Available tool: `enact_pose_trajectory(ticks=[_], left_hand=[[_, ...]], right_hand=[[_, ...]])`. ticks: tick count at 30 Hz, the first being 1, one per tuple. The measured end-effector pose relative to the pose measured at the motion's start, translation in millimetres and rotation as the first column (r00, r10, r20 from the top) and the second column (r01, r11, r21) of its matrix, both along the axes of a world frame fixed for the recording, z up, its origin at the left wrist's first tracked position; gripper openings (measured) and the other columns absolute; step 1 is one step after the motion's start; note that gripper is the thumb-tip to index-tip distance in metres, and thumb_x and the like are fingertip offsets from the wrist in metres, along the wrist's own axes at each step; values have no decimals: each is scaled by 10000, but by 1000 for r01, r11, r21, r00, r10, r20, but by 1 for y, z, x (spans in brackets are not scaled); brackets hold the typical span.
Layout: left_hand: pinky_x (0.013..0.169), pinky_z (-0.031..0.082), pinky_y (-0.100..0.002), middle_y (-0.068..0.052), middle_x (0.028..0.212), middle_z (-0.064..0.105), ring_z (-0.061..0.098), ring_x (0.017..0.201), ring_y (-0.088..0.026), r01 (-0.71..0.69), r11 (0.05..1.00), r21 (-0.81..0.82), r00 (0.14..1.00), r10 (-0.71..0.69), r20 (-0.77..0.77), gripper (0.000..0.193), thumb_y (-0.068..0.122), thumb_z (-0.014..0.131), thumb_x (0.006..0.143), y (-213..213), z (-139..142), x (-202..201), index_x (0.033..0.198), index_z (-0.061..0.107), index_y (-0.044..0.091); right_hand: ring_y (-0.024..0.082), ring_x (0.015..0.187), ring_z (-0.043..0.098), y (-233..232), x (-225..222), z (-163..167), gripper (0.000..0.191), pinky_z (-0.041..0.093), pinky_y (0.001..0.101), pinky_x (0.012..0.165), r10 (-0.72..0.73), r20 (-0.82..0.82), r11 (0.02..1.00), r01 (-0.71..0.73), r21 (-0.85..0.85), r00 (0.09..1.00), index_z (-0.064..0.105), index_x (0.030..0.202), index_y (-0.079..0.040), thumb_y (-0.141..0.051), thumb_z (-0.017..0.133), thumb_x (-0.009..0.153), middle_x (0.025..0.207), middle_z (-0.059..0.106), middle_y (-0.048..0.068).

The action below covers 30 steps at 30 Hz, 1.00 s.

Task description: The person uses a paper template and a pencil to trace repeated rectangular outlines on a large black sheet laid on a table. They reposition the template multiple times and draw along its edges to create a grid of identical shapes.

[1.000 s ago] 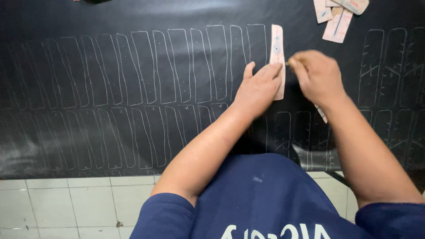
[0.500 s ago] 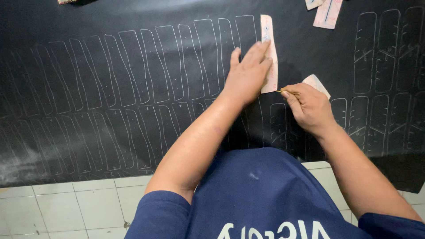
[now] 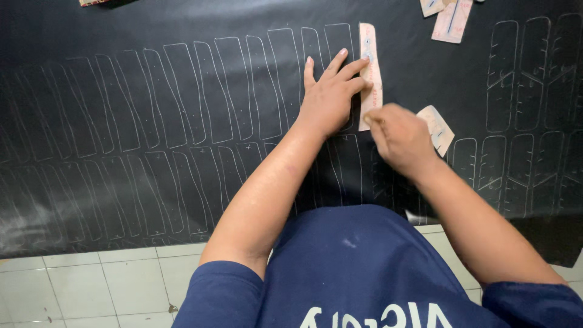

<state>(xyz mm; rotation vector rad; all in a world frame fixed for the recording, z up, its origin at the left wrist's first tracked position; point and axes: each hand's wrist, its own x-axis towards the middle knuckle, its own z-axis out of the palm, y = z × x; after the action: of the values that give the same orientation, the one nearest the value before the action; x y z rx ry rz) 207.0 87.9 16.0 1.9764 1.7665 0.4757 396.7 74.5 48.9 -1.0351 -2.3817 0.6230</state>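
Left hand (image 3: 331, 97) lies flat with fingers spread; right hand (image 3: 399, 138) is curled, fingers pinched together.

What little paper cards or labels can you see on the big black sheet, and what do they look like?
Long narrow card: under the left hand fingers, pale pink-white, small marks.
Small card: beside the right hand, pale, one corner cut off.
Two cards at the top edge: pale pink, a dark line on one.
Black sheet: covered in white chalk outlines, no labels.
No screens or signs.
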Motion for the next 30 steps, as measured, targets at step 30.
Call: enact_pose_trajectory(ticks=[30], left_hand=[[1212, 121, -720, 94, 1539, 479, 333, 1507, -219, 35, 976, 215, 999, -27, -38, 314, 445, 694, 907, -13, -16, -5, 1183, 713, 296]], right_hand=[[246, 855, 734, 90, -13, -12, 149, 560, 337, 772, -156, -90, 980, 143, -136, 984, 733, 1094, -10, -126, 640, 1101, 967, 732, 123]])
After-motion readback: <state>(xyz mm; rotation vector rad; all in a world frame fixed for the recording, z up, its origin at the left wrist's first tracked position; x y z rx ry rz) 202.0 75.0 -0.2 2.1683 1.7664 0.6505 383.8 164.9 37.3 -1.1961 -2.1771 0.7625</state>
